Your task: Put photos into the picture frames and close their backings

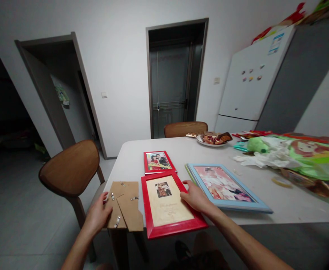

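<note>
My left hand (pixel 99 214) is at the left edge of a brown frame backing board (pixel 126 206), fingers curled against it. The board has metal clips and an angled stand flap, and its near end juts past the table edge. My right hand (pixel 196 197) grips the right side of a red picture frame (pixel 160 231). Inside that frame is a cream sheet with a small photo near its top. Behind it lies a smaller red frame (pixel 145 165) with a photo of two people. To the right, a light blue frame (pixel 245 206) rests on a green-edged one.
The white table (pixel 133 148) holds a plate of food (pixel 213 139) at the back. Plastic bags (pixel 313 150), crumpled tissues (pixel 277 152) and a tape roll (pixel 281 182) are on the right. Wooden chairs (pixel 71 167) stand left and behind. A fridge (pixel 248 86) is at the far right.
</note>
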Tool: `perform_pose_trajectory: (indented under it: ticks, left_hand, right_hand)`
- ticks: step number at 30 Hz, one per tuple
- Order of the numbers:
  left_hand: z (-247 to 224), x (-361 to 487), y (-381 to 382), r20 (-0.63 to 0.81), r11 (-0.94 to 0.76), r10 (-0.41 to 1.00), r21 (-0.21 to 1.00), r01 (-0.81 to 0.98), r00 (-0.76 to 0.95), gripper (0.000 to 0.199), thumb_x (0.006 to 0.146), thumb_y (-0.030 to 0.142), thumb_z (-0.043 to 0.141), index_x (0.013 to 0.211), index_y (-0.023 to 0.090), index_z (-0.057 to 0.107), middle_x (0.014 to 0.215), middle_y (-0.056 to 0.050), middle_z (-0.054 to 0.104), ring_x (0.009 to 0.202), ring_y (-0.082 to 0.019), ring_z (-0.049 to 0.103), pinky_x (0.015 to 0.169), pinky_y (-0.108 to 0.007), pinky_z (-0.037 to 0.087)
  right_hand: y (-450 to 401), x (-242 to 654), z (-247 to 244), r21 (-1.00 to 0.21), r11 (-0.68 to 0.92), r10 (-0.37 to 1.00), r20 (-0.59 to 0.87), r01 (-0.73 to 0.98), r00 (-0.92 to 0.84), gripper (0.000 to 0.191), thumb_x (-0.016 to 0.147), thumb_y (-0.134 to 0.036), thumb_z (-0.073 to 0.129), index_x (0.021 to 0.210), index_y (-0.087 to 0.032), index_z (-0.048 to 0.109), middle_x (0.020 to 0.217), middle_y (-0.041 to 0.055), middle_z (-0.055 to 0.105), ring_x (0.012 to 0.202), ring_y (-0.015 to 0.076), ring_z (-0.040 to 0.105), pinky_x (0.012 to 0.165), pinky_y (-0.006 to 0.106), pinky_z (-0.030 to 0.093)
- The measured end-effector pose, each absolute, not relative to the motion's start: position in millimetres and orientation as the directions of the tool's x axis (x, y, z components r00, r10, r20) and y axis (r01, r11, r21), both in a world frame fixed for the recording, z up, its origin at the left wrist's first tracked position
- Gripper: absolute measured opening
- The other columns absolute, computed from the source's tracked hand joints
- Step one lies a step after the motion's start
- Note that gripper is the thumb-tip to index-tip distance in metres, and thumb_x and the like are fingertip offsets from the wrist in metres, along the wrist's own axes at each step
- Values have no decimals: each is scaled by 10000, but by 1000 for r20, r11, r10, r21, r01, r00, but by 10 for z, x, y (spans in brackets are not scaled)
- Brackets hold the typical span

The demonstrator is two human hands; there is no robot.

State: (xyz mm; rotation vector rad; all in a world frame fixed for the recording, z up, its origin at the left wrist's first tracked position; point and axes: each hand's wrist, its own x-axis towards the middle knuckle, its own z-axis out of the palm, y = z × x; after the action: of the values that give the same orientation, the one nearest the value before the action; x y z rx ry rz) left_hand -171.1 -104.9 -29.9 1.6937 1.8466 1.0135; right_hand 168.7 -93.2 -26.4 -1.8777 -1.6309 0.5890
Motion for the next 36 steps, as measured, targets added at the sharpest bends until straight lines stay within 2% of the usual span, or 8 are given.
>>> perform_pose_trajectory:
  ticks: [5, 8, 12, 20, 23, 27, 30, 36]
  left_hand:
    - [-257, -1287, -1162, 344, -221, 936, 731, 646, -69, 367, 682, 249, 488, 1040, 169, 498, 1099, -101, 542, 1051, -245, 474, 904, -413, 342]
    - [-176, -831, -1302, 355, -316, 934, 767, 559, 41, 372, 692, 235, 497, 1058, 177, 492, 1107, -97, 543, 1045, -235, 478, 900, -424, 354]
    - [-71, -230, -1482, 403, -468, 883, 737, 488, 239, 505, 654, 202, 573, 1137, 179, 431, 1214, -103, 457, 1124, -226, 405, 947, -406, 332]
    - [53, 91, -1528, 617, -710, 691, 484, 511, 377, 465, 705, 63, 405, 1158, 171, 410, 1092, -98, 527, 1044, -205, 462, 902, -380, 386]
    - [169, -108, -1514, 639, -617, 749, 577, 535, 176, 472, 702, 84, 393, 1165, 180, 399, 956, -83, 560, 871, -192, 546, 789, -327, 447]
    - [193, -527, -1500, 438, -317, 887, 805, 501, -143, 485, 667, 179, 458, 1147, 185, 396, 812, -23, 554, 622, -157, 564, 609, -282, 473]
    - [4, -820, -1493, 298, -188, 930, 888, 419, -214, 466, 650, 253, 492, 1103, 178, 416, 800, -12, 558, 659, -172, 577, 607, -280, 467]
    - [-382, -1041, -1497, 228, -135, 961, 882, 451, -158, 490, 662, 297, 483, 1115, 136, 392, 742, -9, 566, 635, -183, 570, 597, -298, 454]
  right_hand:
    - [-1039, 1629, -75, -982, -146, 988, -139, 118, 63, 676, 618, -126, 406, 1268, -159, 221, 756, 47, 637, 563, 150, 587, 548, 263, 442]
    - [-1121, 1555, 46, -962, -196, 980, -199, -189, -4, 784, 598, -112, 422, 1305, -197, 96, 793, 40, 642, 576, 161, 604, 553, 293, 468]
    - [-1184, 1494, 145, -933, -152, 988, -138, -326, -66, 815, 573, -87, 481, 1299, -207, 130, 795, 28, 647, 652, 168, 617, 625, 316, 485]
    - [-1154, 1540, 118, -993, -92, 996, -92, -76, -2, 738, 618, -184, 561, 1280, -191, 235, 613, -24, 605, 479, 105, 547, 475, 212, 433]
    - [-1087, 1624, 12, -973, -74, 997, -66, 217, 44, 670, 640, -176, 513, 1264, -165, 272, 588, -24, 592, 454, 103, 524, 436, 194, 385]
    - [-1006, 1737, -181, -749, 21, 991, 102, 662, 84, 496, 638, -129, 446, 1135, -126, 454, 757, 56, 636, 605, 134, 561, 561, 220, 394]
    - [-979, 1773, -299, -586, 58, 978, 197, 808, 73, 401, 658, -138, 419, 1049, -113, 510, 894, 102, 624, 753, 164, 568, 662, 232, 380]
    - [-968, 1730, -383, -386, 50, 978, 205, 921, 33, 281, 683, -170, 408, 911, -84, 549, 840, 136, 607, 758, 194, 554, 655, 251, 360]
